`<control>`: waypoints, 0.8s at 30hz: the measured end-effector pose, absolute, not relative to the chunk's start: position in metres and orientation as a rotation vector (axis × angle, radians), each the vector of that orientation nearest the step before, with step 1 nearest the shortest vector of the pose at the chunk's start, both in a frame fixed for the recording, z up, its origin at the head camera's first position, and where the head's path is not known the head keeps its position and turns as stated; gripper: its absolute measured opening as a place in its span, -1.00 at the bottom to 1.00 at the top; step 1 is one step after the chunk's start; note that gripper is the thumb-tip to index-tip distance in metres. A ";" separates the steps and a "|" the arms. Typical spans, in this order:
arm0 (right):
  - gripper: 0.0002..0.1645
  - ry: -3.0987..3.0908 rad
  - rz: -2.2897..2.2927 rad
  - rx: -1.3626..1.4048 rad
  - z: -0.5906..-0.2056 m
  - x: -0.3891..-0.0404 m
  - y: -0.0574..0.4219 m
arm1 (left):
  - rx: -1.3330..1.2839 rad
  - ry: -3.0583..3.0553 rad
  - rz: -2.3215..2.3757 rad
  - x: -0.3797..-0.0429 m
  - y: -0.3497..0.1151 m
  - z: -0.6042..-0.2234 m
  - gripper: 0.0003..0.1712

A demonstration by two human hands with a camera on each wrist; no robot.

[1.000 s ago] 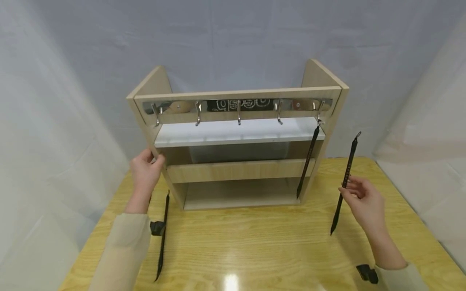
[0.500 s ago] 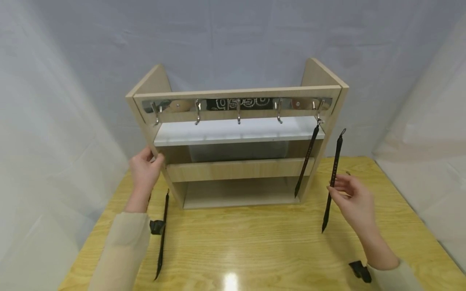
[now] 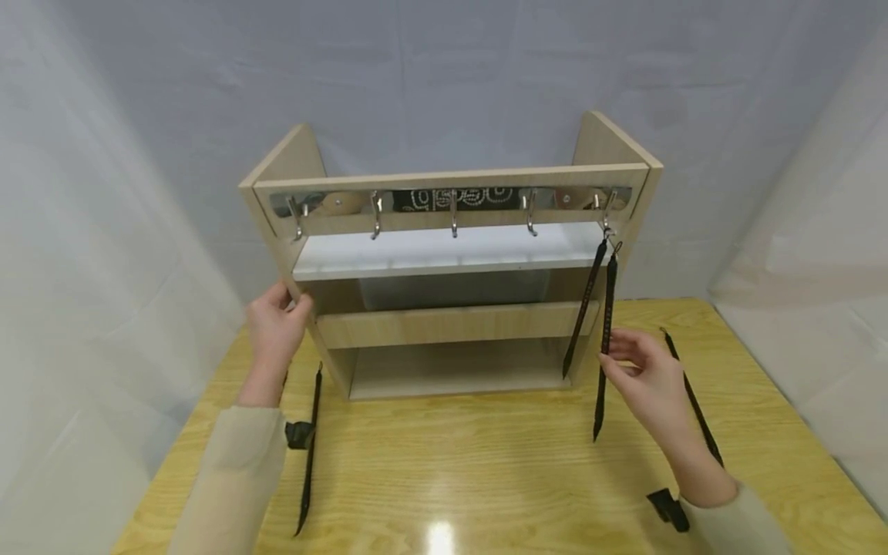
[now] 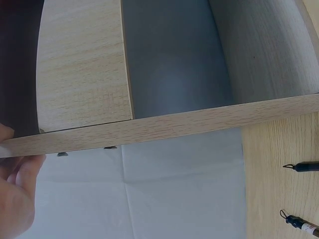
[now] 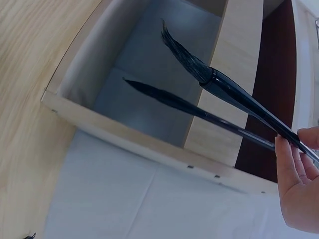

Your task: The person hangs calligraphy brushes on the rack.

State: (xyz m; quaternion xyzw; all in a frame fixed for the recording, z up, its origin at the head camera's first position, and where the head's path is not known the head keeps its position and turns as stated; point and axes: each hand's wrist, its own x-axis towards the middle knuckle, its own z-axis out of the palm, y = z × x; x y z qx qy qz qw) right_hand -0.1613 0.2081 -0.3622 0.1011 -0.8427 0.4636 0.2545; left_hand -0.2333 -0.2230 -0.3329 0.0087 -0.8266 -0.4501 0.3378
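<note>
My left hand (image 3: 279, 327) grips the left side panel of a wooden shelf rack (image 3: 451, 327), thumb in front and fingers behind. In my right hand (image 3: 645, 378) a black calligraphy brush (image 3: 606, 331) is pinched mid-handle, loop up and bristle tip down. It stands in front of the rack's right side, its loop just below and right of the last metal hook (image 3: 609, 212). From that hook hangs another calligraphy brush (image 3: 583, 312), tip down. The right wrist view shows the held brush's dark bristles (image 5: 184, 56) close beside the hanging brush (image 5: 169, 98).
Other hooks line the metal strip, such as the middle one (image 3: 454, 216). On the wooden table (image 3: 444, 462) one brush (image 3: 310, 462) lies by the left forearm and another brush (image 3: 696, 401) lies right of the right hand. White sheeting (image 3: 444, 85) stands behind.
My right hand has moved left with the brush, bringing its loop close to the rightmost hook. A brush lying on the table at the right has come into sight. The left hand stays put.
</note>
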 end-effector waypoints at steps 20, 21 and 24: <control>-0.62 -2.294 1.295 0.387 -0.354 -0.169 0.181 | 0.037 -2.164 -1.190 -0.233 -0.222 -0.333 -0.89; -0.62 -2.296 1.299 0.390 -0.354 -0.170 0.180 | 0.037 -2.165 -1.193 -0.233 -0.222 -0.333 -0.89; -0.62 -2.306 1.291 0.401 -0.352 -0.170 0.176 | 0.034 -2.162 -1.201 -0.233 -0.222 -0.333 -0.89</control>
